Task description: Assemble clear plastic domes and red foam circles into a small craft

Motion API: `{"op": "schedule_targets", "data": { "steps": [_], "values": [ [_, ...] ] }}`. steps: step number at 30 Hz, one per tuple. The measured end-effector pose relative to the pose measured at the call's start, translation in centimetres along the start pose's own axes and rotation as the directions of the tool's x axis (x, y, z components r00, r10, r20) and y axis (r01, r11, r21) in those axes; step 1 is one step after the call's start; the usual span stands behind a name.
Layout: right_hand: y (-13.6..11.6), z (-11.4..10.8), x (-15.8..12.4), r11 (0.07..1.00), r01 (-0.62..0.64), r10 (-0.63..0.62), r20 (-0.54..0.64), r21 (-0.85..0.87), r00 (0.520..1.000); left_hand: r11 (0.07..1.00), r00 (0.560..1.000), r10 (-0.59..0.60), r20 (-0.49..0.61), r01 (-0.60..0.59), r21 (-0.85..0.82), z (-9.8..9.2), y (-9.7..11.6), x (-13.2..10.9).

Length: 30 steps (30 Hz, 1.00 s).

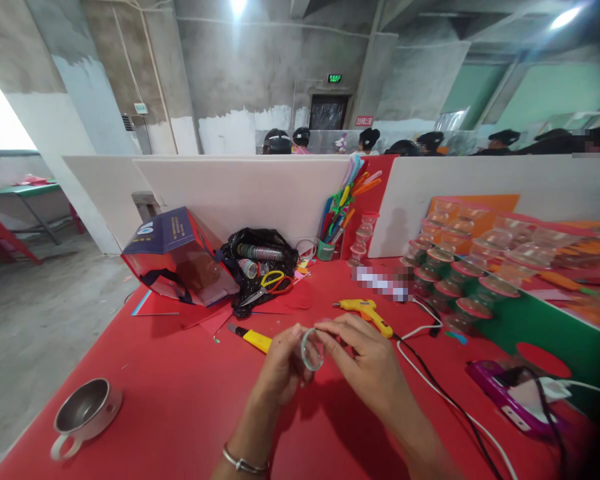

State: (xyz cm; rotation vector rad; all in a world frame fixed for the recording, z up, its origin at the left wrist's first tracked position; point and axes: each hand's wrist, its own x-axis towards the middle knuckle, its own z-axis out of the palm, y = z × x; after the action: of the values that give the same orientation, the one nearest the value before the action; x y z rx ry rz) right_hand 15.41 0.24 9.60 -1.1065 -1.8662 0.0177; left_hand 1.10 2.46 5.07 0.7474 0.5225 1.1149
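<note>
Both my hands meet over the red table [170,400] around a small clear plastic cup [313,349]. My left hand [280,365] curls round the cup from the left, with a metal bangle on its wrist. My right hand [367,357] pinches the cup's rim from the right with fingertips pressed together. A yellow glue gun [365,311] lies just beyond my right hand. A yellow utility knife [253,338] lies just left of my left hand.
A metal cup [83,413] sits at the near left. Farther back are a blue and red box [180,260], a black bag [260,263] with scissors [270,283], a pen holder [337,213], rows of clear cups [455,267] and cables [445,393]. White partitions [245,193] stand behind; people sit beyond.
</note>
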Motion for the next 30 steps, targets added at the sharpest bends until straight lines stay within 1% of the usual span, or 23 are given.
{"op": "schedule_targets", "data": {
  "steps": [4,7,10,16,21,27,30],
  "values": [
    [-0.11,-0.41,0.05,0.99,-0.096,0.089,0.065,0.103,0.994,0.996,0.996,-0.086,0.007,0.086,0.033,-0.19,0.05,-0.07],
    [-0.09,-0.48,-0.11,0.982,-0.131,0.119,0.096,0.134,0.988,0.995,0.996,-0.085,0.001,0.085,0.058,-0.48,-0.08,-0.03],
    [0.06,-0.44,-0.34,0.983,-0.127,0.114,0.1,0.136,0.988,0.995,0.998,-0.069,-0.003,0.069,0.075,-0.69,-0.15,0.01],
    [0.09,-0.53,-0.6,0.984,-0.084,0.071,0.085,0.156,0.994,0.991,0.996,-0.094,-0.007,0.094,0.095,-0.59,-0.09,0.04],
    [-0.01,-0.62,-0.8,0.983,-0.094,0.082,0.081,0.16,0.993,0.991,0.997,-0.071,0.024,0.068,0.114,-0.72,-0.18,-0.01],
    [0.28,-0.77,-0.85,0.991,-0.054,0.043,0.091,0.121,0.995,0.984,0.998,-0.061,0.008,0.058,0.168,-0.82,-0.12,-0.22],
    [0.22,-0.82,-0.8,0.991,-0.059,0.047,0.101,0.118,0.994,0.981,0.998,-0.066,0.006,0.064,0.185,-0.88,-0.14,-0.16]
  ]
}}
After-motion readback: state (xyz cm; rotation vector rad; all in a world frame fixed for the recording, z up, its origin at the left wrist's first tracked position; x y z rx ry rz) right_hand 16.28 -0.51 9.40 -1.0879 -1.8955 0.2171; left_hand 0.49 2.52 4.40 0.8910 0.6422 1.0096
